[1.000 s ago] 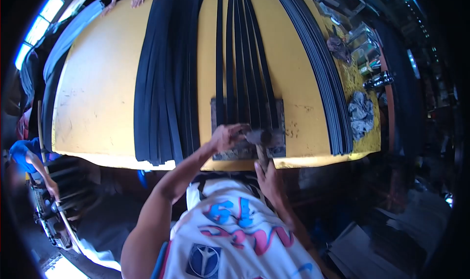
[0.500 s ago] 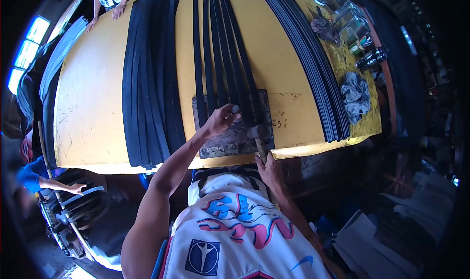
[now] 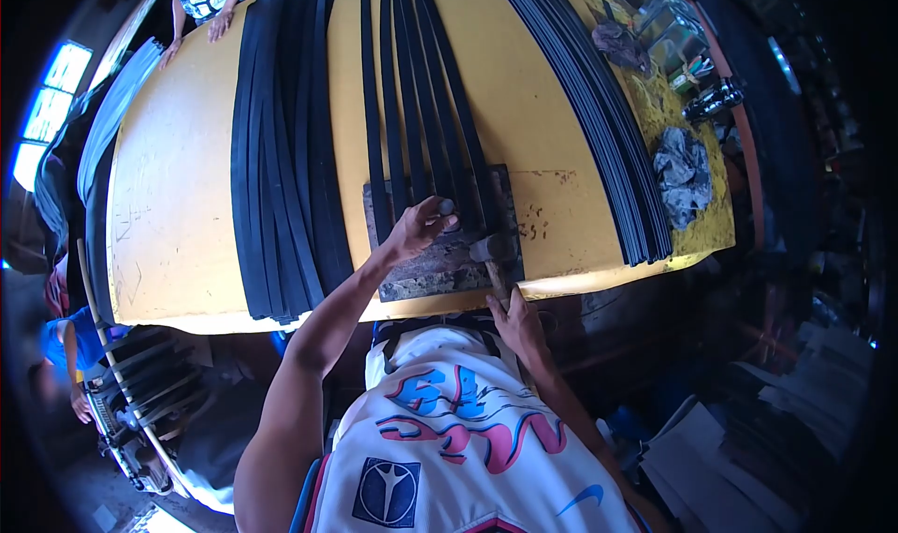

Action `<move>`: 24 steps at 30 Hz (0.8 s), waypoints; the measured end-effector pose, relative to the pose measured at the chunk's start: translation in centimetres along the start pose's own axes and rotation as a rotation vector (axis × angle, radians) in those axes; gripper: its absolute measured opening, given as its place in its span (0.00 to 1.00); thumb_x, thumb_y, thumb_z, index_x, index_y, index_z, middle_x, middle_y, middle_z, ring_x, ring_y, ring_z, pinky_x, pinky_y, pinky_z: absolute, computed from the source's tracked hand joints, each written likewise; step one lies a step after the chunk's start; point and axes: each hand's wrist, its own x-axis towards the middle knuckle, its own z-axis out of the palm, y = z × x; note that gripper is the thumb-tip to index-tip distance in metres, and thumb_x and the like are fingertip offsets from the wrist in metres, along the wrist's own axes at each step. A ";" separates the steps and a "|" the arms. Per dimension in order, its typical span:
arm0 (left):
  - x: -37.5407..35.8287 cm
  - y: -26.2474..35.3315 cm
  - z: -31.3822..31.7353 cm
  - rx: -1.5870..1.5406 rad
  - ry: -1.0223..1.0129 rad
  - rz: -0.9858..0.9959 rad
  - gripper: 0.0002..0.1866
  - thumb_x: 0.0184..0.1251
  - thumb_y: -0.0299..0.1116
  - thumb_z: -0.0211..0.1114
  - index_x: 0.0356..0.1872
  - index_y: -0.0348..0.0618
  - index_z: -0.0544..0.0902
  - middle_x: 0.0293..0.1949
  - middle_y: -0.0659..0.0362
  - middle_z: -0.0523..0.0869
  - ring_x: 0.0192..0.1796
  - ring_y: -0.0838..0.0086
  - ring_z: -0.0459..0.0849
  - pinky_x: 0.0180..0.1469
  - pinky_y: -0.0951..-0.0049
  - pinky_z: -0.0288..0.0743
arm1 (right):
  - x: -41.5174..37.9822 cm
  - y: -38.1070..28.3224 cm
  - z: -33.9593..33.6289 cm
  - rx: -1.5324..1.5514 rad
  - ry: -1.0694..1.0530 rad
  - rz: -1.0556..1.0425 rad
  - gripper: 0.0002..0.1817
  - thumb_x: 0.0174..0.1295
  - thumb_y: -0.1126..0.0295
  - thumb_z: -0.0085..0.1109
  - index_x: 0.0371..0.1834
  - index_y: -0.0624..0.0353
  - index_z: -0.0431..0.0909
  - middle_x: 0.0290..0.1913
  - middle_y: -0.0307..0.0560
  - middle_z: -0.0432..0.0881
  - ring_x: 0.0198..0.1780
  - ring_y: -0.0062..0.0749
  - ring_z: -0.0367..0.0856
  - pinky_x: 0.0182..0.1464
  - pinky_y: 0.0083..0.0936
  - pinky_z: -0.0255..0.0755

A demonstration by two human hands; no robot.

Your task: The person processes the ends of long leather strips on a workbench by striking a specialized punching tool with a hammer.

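My left hand [image 3: 418, 231] is closed round an upright punch [image 3: 446, 206], whose round metal top shows above the fingers. Under it lies a dark, worn board [image 3: 433, 284] at the near edge of the yellow table [image 3: 533, 149]. The near ends of several narrow black strips [image 3: 418, 112] rest on the board. My right hand [image 3: 516, 323] grips the wooden handle of a hammer [image 3: 493, 249], its head over the board's right part, close to the punch. The punch's lower end is hidden by my left hand.
Wide black strips [image 3: 281, 159] lie left of the board, and a stack of black strips [image 3: 599, 131] lies to the right. Crumpled cloth [image 3: 681, 177] sits at the right end. One person's hands [image 3: 220, 26] touch the far edge; another person in blue [image 3: 79, 346] is at lower left.
The person in blue at the lower left has drawn an arm down and back, away from the pale strip. My hands, the punch and the hammer have hardly moved; the view has shifted slightly.
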 end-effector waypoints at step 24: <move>-2.3 1.0 0.4 0.185 0.040 0.183 0.21 0.65 0.37 0.70 0.57 0.44 0.80 0.44 0.49 0.88 0.43 0.50 0.87 0.43 0.62 0.83 | -4.2 -15.6 -12.5 0.492 0.473 -0.678 0.13 0.69 0.64 0.53 0.38 0.65 0.72 0.21 0.44 0.74 0.24 0.29 0.75 0.28 0.24 0.69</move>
